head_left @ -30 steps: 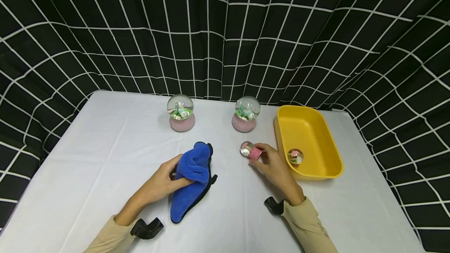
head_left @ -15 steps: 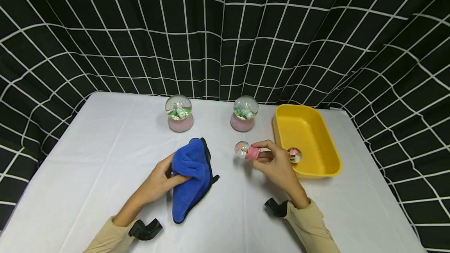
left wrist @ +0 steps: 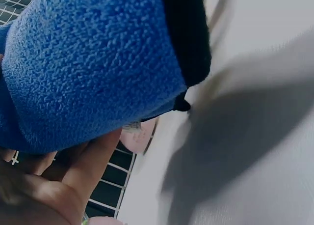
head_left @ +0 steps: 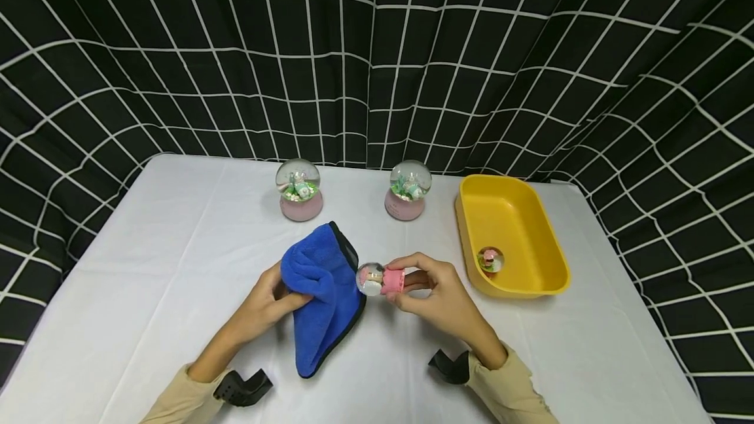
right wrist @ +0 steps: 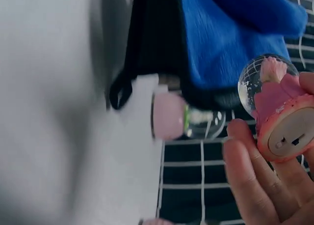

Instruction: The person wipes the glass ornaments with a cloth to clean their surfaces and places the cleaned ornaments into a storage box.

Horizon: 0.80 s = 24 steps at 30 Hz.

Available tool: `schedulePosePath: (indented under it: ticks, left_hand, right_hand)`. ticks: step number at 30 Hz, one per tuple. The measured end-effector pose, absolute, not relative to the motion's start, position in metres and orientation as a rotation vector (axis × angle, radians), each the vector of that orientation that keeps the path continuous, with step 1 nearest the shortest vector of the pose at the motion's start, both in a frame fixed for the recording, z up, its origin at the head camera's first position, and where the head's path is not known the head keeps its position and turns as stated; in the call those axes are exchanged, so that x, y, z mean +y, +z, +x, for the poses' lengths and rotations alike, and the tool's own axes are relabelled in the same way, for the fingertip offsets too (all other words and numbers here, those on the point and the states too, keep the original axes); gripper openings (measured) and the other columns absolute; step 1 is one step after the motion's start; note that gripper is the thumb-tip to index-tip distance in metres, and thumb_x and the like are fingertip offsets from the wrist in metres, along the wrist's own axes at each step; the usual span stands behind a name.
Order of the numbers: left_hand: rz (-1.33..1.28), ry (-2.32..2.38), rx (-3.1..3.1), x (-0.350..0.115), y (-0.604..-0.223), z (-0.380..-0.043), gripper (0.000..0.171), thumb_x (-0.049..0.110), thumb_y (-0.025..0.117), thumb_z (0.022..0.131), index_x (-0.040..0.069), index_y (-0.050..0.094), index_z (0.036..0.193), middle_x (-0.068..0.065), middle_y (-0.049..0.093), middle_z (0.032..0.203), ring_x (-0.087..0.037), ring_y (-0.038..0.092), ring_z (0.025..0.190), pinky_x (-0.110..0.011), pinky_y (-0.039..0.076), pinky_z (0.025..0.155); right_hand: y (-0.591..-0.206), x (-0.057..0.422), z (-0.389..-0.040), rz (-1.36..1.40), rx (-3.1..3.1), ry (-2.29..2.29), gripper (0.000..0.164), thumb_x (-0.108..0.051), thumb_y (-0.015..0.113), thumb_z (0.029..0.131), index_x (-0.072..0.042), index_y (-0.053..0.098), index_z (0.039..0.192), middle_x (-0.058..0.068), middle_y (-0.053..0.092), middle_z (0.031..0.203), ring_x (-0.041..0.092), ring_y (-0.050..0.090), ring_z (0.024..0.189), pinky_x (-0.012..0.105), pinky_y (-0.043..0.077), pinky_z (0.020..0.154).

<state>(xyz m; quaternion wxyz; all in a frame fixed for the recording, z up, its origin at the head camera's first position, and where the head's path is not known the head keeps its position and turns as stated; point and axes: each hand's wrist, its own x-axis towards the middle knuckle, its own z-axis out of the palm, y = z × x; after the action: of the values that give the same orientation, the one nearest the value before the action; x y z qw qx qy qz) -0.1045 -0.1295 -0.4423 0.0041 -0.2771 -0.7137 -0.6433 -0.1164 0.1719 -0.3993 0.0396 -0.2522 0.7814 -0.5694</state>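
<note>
In the head view my left hand point(head_left: 262, 309) grips a blue cloth point(head_left: 321, 300) with black edging, thumb on top and the other fingers behind it. The cloth point(left wrist: 98, 63) fills much of the left wrist view, raised over the white table. My right hand point(head_left: 438, 293) pinches a small snow globe point(head_left: 393, 281) by its pink base. The globe lies on its side in the grip, its clear ball pointing left, right at the cloth's black edge. In the right wrist view the underside of the snow globe's base point(right wrist: 290, 136) faces the camera.
Two larger snow globes with pink bases stand at the back, one left point(head_left: 300, 192) and one right point(head_left: 406, 192). On the right sits a yellow tub point(head_left: 538, 241) with another small snow globe point(head_left: 490, 260) in it. A black gridded curtain point(head_left: 371, 51) hangs behind the white table point(head_left: 147, 247).
My right hand has lifted the small snow globe and carried it left and nearer to me, up to the cloth. My left hand has shifted the cloth slightly, spreading its edge toward the globe.
</note>
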Motion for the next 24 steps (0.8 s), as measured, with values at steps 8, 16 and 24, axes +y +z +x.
schedulePosePath:
  ticks: [8, 16, 24]
  left_hand:
    - [-0.977, -2.148, -2.220, -0.120, -0.435, -0.097, 0.067, -0.008, 0.067, 0.085, -0.002, 0.040, 0.146, -0.001, 0.055, 0.140, -0.008, 0.054, 0.126, -0.023, 0.045, 0.106]
    - [-0.938, -2.076, -2.222, -0.112, -0.435, -0.092, 0.058, -0.011, 0.070, 0.083, -0.005, 0.050, 0.137, -0.006, 0.064, 0.128, -0.006, 0.062, 0.114, -0.024, 0.053, 0.094]
    - [-0.871, -1.965, -2.135, -0.112, -0.435, -0.091, 0.044, -0.015, 0.065, 0.082, -0.007, 0.059, 0.125, 0.008, 0.066, 0.120, -0.004, 0.063, 0.107, -0.020, 0.053, 0.089]
  right_hand:
    - [-0.406, 0.156, -0.107, -1.017, 2.242, -1.805, 0.036, 0.005, 0.075, 0.082, -0.001, 0.064, 0.115, 0.022, 0.067, 0.115, 0.012, 0.070, 0.091, 0.033, 0.060, 0.079]
    - [-0.406, 0.148, -0.101, -0.919, 2.143, -1.838, 0.039, 0.007, 0.074, 0.082, 0.000, 0.061, 0.119, 0.024, 0.064, 0.119, 0.009, 0.069, 0.098, 0.031, 0.060, 0.083]
    - [-0.408, 0.148, -0.102, -0.910, 2.124, -1.796, 0.039, 0.003, 0.072, 0.086, -0.001, 0.059, 0.123, 0.025, 0.063, 0.124, 0.010, 0.071, 0.095, 0.033, 0.060, 0.080]
